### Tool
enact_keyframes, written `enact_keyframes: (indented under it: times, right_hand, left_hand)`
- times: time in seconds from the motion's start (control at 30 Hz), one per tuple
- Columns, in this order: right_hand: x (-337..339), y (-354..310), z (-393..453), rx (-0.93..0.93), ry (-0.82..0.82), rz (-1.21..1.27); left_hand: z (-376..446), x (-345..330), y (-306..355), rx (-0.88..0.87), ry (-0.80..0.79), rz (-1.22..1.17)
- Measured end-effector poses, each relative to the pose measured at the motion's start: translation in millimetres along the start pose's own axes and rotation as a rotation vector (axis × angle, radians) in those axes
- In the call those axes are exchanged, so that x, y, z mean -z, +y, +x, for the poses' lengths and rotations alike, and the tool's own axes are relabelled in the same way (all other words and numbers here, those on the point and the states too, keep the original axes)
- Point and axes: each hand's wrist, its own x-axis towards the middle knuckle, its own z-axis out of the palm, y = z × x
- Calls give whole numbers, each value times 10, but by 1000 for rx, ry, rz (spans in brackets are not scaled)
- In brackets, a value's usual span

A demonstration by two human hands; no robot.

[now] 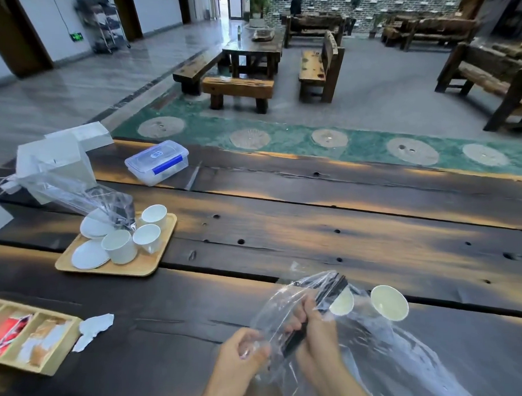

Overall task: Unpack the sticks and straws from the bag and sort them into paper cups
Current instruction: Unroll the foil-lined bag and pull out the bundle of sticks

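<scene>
A clear plastic bag [386, 350] lies crumpled at the near edge of the dark wooden table [314, 225]. My left hand [244, 349] pinches the bag's open edge. My right hand [314, 329] is inside the bag's mouth, closed around a bundle of black straws [331, 293] that slants up and to the right. Two white paper cups stand just beyond the bag: one [342, 303] partly behind the straws, the other [389, 303] to its right. Both cups look empty.
A wooden tray [138, 265] at left holds white cups, saucers and another clear bag [85, 195]. A lidded plastic box [158, 161] and white cartons [54, 160] sit behind it. A compartment tray [52, 347] with packets lies at the near left.
</scene>
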Motion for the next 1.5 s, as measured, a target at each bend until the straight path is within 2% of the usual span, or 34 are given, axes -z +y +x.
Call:
enact_keyframes:
  times: [0.07, 0.13, 0.27, 0.43, 0.73, 0.8, 0.87, 0.97, 1.03, 1.1, 1.2, 1.27, 1.37, 1.43, 1.5]
  right_hand:
    - [7, 9, 50, 35, -5, -38]
    - [42, 2, 87, 31, -26, -86]
    - [110, -8, 126, -65, -66, -116]
    - [103, 27, 233, -26, -22, -37]
    - [269, 65, 356, -269, -211, 41]
    - [268, 64, 358, -338, -312, 73]
    - [248, 34, 370, -374, -395, 136]
    - [268, 26, 360, -324, -394, 104]
    - [317, 30, 389, -401, -443, 171]
    - [403, 14, 509, -484, -472, 202]
    - [466, -132, 614, -515, -568, 152]
    - [494, -143, 600, -518, -525, -12]
    - [537, -136, 500, -595, -601, -117]
    - [507, -103, 446, -599, -564, -164]
    - [501, -65, 440, -616, -495, -244]
  left_hand:
    - [-23, 79, -75, 88, -132, -50]
    - [-24, 151, -126, 135, -161, -112]
    - [60, 233, -173, 65, -48, -26]
    - [156, 233, -172, 36, 2, 125]
    - [206, 388, -124, 40, 195, 317]
    - [170, 353, -50, 54, 167, 345]
    - [151, 303, 59, 73, 61, 293]
    - [181, 190, 162, 104, -78, 172]
    - [221, 137, 135, 120, -78, 118]
    - [251, 130, 83, 111, -10, 119]
    - [280, 182, 18, 119, 95, 91]
    - [296, 226, 16, 118, 138, 109]
    - [313, 212, 75, 111, 46, 132]
    - [363, 143, 61, 116, -9, 120]
    - [453, 110, -18, 92, 36, 193]
